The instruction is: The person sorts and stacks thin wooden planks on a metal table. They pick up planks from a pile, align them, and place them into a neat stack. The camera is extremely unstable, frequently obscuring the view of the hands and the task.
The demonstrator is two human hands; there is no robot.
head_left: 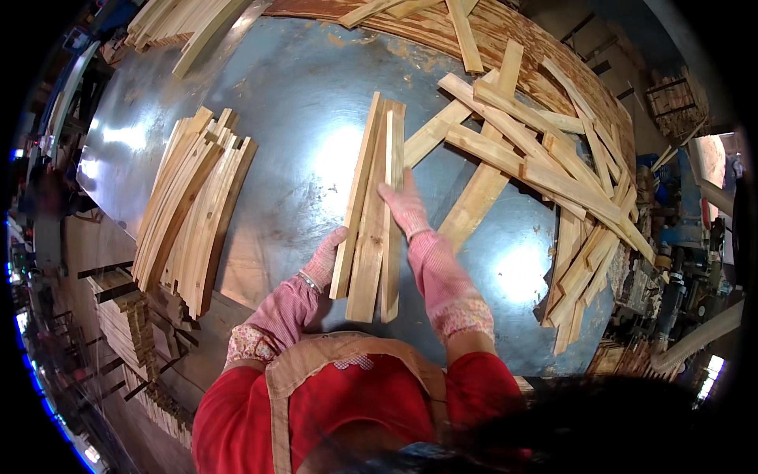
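Observation:
In front of my body, several long pale wooden slats stand side by side, lengthwise away from me. My left hand, in a pink knit glove, closes against the near end of the left slat, its far fingers partly hidden by the wood. A middle slat lies flatter between the outer ones. Higher up on the other side, my gloved right hand grips the right slat, with the thumb over its top edge and the other fingers along its outer side. The fingers are slightly blurred.
The slats rest on a shiny metal-topped table. A neat bundle of slats lies at left, and another stack sits far left. At right is a jumbled pile of slats, partly over a worn plywood board. Stacked wood stands below the table's left edge.

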